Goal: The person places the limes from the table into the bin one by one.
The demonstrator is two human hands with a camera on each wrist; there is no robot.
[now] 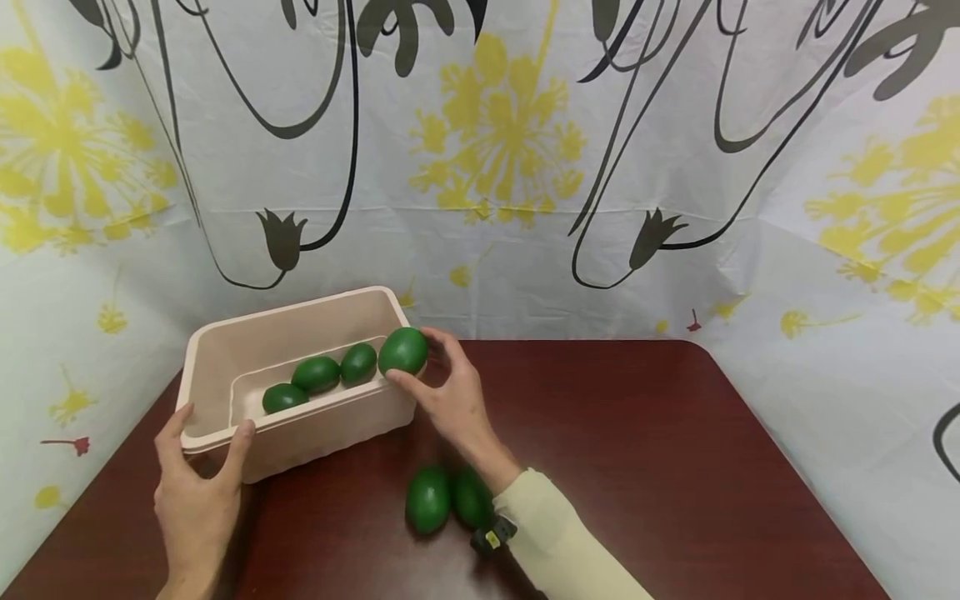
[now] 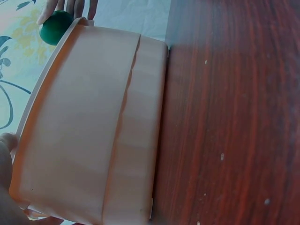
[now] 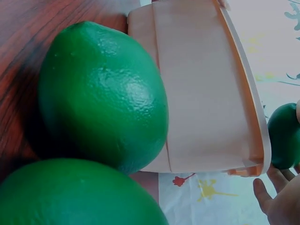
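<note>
A beige bin (image 1: 337, 427) stands on a dark reddish-brown table (image 1: 637, 467), its long front wall set at a slant so that the right end lies farther from the person than the left. The left hand (image 1: 197, 504) grips the bin at its near left corner, the thumb on the front rim and a finger over the rim of the left end.

At the bin's opposite end, the right hand (image 1: 459, 402) pinches a smooth green fruit (image 1: 403, 351) between thumb and fingers, the thumb on the near side. This fruit is at the right end of the bin, level with or just above the rim — whether it touches the rim, the views do not settle.

Inside the bin, three similar fruits (image 1: 316, 375) lie close together on the floor, in an uneven row that runs from near the middle of the front wall toward the right end. In front of the bin, on the table below its right end, two loose fruits (image 1: 428, 500) lie side by side; the right one is partly covered by the right forearm, which wears a pale sleeve (image 1: 573, 537) and a small black wrist device (image 1: 493, 536).

Behind the bin hangs a white cloth (image 1: 420, 275) — printed with yellow blooms and dark curling stems.
</note>
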